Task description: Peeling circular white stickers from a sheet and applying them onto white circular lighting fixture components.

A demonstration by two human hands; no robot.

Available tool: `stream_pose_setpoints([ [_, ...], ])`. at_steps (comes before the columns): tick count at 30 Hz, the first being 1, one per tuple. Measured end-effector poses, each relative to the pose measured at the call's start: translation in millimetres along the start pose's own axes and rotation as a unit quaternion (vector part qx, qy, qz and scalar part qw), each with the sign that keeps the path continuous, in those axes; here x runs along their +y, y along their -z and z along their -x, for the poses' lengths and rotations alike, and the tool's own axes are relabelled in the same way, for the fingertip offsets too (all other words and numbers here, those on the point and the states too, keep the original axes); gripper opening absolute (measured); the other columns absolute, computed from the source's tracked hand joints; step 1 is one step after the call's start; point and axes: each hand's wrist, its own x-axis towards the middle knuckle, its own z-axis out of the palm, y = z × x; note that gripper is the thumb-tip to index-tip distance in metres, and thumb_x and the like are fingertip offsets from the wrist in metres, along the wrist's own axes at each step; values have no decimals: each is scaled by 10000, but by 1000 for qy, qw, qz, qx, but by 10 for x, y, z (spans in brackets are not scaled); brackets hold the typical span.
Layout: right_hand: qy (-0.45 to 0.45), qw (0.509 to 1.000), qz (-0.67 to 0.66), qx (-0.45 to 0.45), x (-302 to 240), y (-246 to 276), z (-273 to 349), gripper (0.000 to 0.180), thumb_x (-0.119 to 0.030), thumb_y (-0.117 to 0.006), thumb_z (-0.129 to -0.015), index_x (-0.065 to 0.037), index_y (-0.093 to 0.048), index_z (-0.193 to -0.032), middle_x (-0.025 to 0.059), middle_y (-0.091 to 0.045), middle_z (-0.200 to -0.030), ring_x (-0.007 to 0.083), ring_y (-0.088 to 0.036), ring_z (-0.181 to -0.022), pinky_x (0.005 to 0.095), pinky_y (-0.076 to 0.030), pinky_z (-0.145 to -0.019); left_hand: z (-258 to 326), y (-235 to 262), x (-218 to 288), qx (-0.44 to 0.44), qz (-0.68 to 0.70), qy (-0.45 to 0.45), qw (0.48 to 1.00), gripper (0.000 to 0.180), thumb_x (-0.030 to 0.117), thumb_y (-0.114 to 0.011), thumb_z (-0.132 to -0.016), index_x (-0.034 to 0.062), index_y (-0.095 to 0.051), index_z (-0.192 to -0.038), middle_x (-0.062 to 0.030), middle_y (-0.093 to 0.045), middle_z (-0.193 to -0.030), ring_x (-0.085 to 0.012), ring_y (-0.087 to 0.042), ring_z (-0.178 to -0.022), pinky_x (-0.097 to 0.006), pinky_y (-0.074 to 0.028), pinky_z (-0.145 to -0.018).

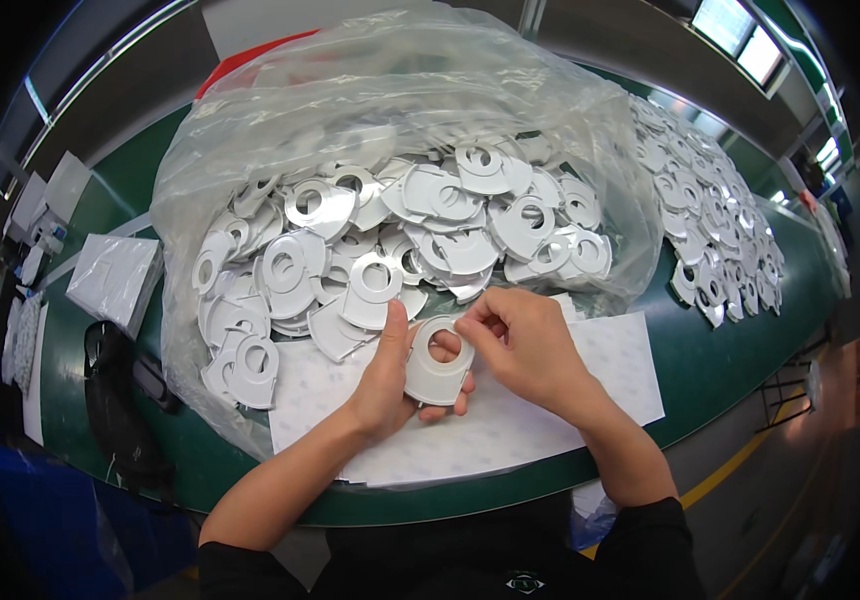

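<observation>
A white plastic part (437, 381) with a round hole and a flared lower end is held over the paper sheets in front of me. My left hand (387, 385) grips it from the left, thumb along its edge and fingers behind it, some showing through the hole. At its upper right rim my right hand (525, 345) has thumb and forefinger pinched together, the other fingers curled in. Whether a small bit sits in that pinch is hidden. Just beyond lies a heap of like white parts (375, 280) inside a large clear plastic bag (280, 125).
White paper sheets (615, 365) lie under my hands on the green table (750, 345). A second heap of white parts (715, 215) spreads at the right. To the left are a wrapped white packet (115, 280), a black pouch (115, 410) and a dark device (155, 383).
</observation>
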Motion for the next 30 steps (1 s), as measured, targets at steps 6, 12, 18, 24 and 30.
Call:
stream_pose_setpoints([
  [6, 36, 999, 30, 21, 89, -74, -42, 223, -194, -623, -845, 6, -616, -747, 117, -595, -616, 229, -570, -583, 331, -436, -557, 22, 6, 40, -4, 13, 18, 1000, 847, 760, -77, -832, 29, -491, -938, -126, -603, -762, -197, -604, -603, -227, -325, -382],
  [12, -122, 961, -241, -54, 188, 26, -82, 226, -193, -594, -889, 14, -631, -805, 12, -603, -702, 74, -518, -647, 238, -417, -598, 25, -3, 40, 1, 21, 19, 1000, 844, 752, -81, -839, 26, -486, -982, -134, -598, -760, -204, -604, -595, -232, -318, -379],
  [18, -71, 965, -195, -159, 172, 196, -116, 188, -182, -636, -852, 2, -629, -815, -20, -594, -740, 35, -504, -685, 210, -406, -604, 40, -20, 3, -23, 35, -16, 999, 771, 693, -153, -885, 30, -434, -1160, -151, -586, -991, -226, -615, -830, -283, -457, -566],
  [24, -72, 856, -484, 166, 499, 855, -160, 189, -185, -585, -902, -38, -610, -1019, 0, -605, -878, 56, -516, -704, 183, -416, -582, 156, -95, 97, -15, -153, -158, 975, 546, 292, -584, -868, 64, -382, -1321, -130, -496, -1261, -250, -493, -1153, -378, -439, -915],
  [30, -35, 771, -508, 381, 494, 999, -189, 284, -152, -584, -908, -43, -546, -1167, 19, -583, -1042, 48, -509, -826, 172, -417, -661, 130, 70, 303, 230, -742, -405, 482, 361, 148, -714, -723, 7, -590, -1031, -165, -563, -1077, -317, -545, -927, -370, -434, -792],
])
